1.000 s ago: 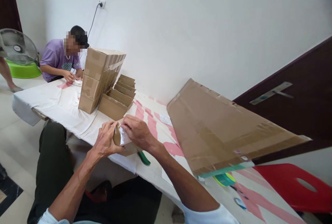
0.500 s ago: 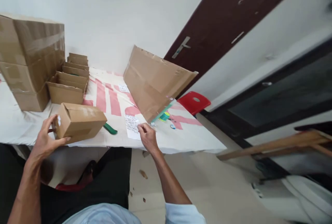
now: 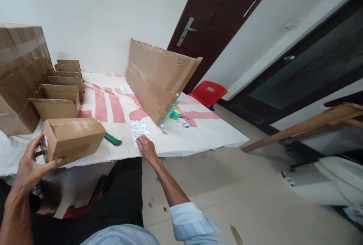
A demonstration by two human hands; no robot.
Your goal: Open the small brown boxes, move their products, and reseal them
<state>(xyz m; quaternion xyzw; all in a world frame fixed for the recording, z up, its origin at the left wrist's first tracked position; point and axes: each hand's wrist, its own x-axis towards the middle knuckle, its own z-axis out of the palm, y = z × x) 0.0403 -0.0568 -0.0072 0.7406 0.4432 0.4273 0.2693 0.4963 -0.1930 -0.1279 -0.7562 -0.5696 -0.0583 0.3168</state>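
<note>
The box [image 3: 78, 139], long axis left-to-right, is gripped at its left end by the left hand [image 3: 31, 165]; the right hand [image 3: 146, 149] is curled closed at the sheet [image 3: 138, 127].

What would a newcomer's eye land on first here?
Likely the large cardboard panel, slanting up from the table at mid-picture. Then the bright red chair beyond it, to the right. Nearer, at lower left, the left hand holds a small carton by the table's near edge.
</note>
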